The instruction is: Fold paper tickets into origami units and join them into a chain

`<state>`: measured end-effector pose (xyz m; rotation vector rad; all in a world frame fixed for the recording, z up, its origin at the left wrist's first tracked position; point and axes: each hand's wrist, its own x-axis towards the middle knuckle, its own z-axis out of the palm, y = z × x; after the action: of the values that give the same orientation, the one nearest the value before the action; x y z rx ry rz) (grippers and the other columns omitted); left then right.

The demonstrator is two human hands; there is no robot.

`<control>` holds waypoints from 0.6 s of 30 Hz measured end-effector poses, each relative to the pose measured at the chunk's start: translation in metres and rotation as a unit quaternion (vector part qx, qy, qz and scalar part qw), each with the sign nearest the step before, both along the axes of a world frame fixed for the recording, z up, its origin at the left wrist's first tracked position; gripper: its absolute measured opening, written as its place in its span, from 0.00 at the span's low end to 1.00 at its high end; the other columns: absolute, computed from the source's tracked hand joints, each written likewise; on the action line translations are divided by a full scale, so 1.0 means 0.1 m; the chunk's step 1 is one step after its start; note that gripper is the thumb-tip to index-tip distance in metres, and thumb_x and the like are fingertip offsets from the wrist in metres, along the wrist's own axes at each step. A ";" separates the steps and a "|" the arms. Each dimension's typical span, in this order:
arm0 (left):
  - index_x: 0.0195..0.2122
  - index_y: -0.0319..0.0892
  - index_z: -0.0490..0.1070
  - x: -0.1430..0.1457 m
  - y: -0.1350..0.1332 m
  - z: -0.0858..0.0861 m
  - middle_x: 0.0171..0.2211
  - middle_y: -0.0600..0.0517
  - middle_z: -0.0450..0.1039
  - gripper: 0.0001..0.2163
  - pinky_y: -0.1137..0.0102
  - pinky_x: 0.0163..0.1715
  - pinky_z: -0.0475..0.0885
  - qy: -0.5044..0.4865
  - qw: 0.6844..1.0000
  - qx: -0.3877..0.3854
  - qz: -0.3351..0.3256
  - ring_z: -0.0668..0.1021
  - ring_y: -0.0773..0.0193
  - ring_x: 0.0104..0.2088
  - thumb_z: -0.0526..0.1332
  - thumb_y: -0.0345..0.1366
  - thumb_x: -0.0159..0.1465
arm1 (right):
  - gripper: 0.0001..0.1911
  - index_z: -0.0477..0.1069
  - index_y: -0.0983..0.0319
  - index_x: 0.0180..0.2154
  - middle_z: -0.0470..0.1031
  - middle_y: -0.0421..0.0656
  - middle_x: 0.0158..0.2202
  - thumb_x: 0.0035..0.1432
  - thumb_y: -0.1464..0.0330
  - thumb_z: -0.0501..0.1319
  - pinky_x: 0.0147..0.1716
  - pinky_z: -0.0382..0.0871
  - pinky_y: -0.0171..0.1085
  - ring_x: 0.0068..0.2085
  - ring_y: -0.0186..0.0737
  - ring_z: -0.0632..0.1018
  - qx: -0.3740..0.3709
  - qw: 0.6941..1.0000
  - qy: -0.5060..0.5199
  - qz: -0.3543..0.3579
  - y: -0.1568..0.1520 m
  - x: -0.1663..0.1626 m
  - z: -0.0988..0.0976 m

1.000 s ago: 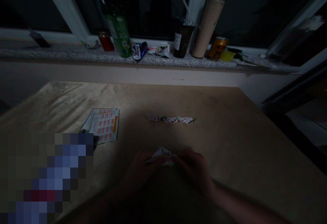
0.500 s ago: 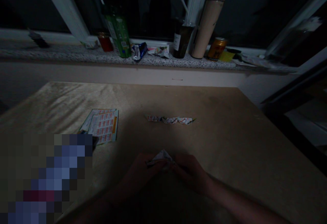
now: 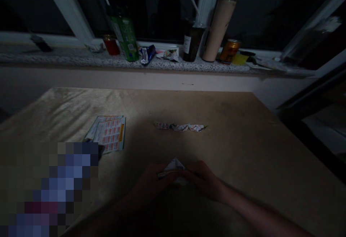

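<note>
A small piece of folded paper (image 3: 175, 165), pale with a pointed top, is pinched between my two hands low in the middle of the view. My left hand (image 3: 152, 179) grips its left side, the thumb lying along the lower edge. On the right side my right hand (image 3: 204, 179) closes on it with thumb and fingers. The lower part of the paper is dim and partly covered by the fingers. Beyond the hands, three folded printed paper pieces (image 3: 180, 126) lie in a row on the table (image 3: 229, 129).
Printed cards (image 3: 109, 132) lie stacked on the left, beside a pixelated area. Along the granite windowsill (image 3: 162, 64) stand a green container (image 3: 127, 39), a dark cup with a straw (image 3: 192, 44), a tall beige flask (image 3: 221, 24), an orange can (image 3: 229, 51) and crumpled wrappers (image 3: 147, 54).
The folded paper has shifted slightly right and sits flatter, showing a clearer triangular top and lower band. My right thumb has moved along its edge. The things on the table stay put.
</note>
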<state>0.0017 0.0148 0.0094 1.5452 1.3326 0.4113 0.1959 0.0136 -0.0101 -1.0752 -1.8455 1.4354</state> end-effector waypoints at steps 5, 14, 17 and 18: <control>0.29 0.37 0.76 -0.01 0.01 0.00 0.24 0.54 0.72 0.18 0.76 0.24 0.63 -0.025 1.000 -0.003 -0.006 0.72 0.63 0.27 0.57 0.48 0.58 | 0.23 0.54 0.63 0.19 0.48 0.34 0.19 0.61 0.56 0.51 0.18 0.45 0.30 0.21 0.27 0.52 -0.016 1.000 0.016 -0.002 0.01 0.00 0.02; 0.29 0.37 0.76 -0.01 0.05 0.09 0.23 0.55 0.72 0.19 0.76 0.23 0.62 -0.039 0.999 -0.003 0.001 0.71 0.63 0.26 0.53 0.47 0.60 | 0.25 0.53 0.62 0.17 0.49 0.34 0.19 0.57 0.53 0.54 0.18 0.46 0.31 0.21 0.28 0.53 -0.015 0.996 0.024 -0.089 0.00 -0.01 0.06; 0.32 0.36 0.76 -0.02 0.05 0.10 0.24 0.54 0.73 0.19 0.75 0.24 0.63 -0.050 0.998 -0.017 0.021 0.72 0.62 0.27 0.53 0.47 0.60 | 0.22 0.57 0.62 0.20 0.55 0.35 0.20 0.57 0.54 0.54 0.20 0.50 0.31 0.23 0.30 0.58 0.029 0.992 -0.002 -0.126 -0.01 -0.01 0.03; 0.33 0.36 0.76 -0.02 0.05 0.11 0.25 0.53 0.73 0.19 0.75 0.24 0.63 -0.052 0.998 -0.021 0.025 0.72 0.62 0.27 0.53 0.47 0.60 | 0.20 0.58 0.62 0.21 0.57 0.36 0.21 0.59 0.56 0.53 0.21 0.52 0.31 0.23 0.30 0.59 0.046 0.991 -0.010 -0.122 -0.01 -0.01 0.03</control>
<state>-0.0004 0.0201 0.0200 1.4387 1.2938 0.4867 0.1953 0.0125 -0.0069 -1.2247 -1.7096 1.1910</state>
